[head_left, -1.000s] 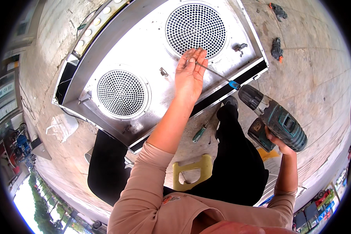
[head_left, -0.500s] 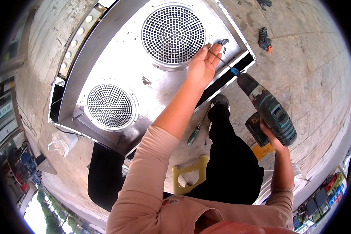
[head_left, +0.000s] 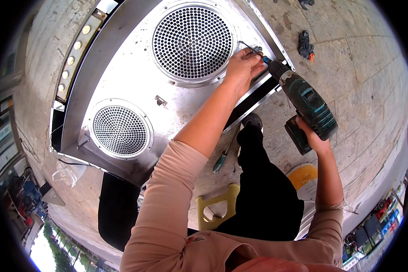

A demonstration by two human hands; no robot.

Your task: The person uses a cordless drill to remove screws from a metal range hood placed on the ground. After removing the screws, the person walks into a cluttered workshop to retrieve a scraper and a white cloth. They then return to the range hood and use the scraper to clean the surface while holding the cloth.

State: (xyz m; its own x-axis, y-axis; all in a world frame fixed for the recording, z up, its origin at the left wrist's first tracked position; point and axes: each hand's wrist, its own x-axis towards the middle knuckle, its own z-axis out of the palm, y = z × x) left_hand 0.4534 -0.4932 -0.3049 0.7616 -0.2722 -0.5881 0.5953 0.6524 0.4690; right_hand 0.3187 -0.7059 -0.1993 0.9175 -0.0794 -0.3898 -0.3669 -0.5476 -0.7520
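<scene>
My right hand [head_left: 316, 139] is wrapped round the handle of a cordless drill [head_left: 309, 102], dark with teal trim. From its nose a long thin driver bit [head_left: 246, 45] points up and left over a shiny metal housing [head_left: 136, 77]. My left hand [head_left: 245, 68] has its fingers closed about the bit's shaft, close to the rim of the larger round perforated grille [head_left: 192, 43]. The bit's tip lies near that rim; whether a screw sits on it is too small to tell. A small dark clip-like part [head_left: 257, 49] shows just behind my left fingertips.
A smaller perforated grille [head_left: 120, 129] and a small metal bracket [head_left: 160, 100] are on the housing. A green-handled screwdriver [head_left: 220, 162] lies by my foot. Nearby are a yellow stool [head_left: 231, 199], a white bucket with a yellow patch [head_left: 303, 176] and a dark glove-like bundle [head_left: 305, 45].
The drill has moved up and left, its nose now beside my left hand. My left fingers have turned and curled round the bit's shaft. The housing sits slightly farther left in view.
</scene>
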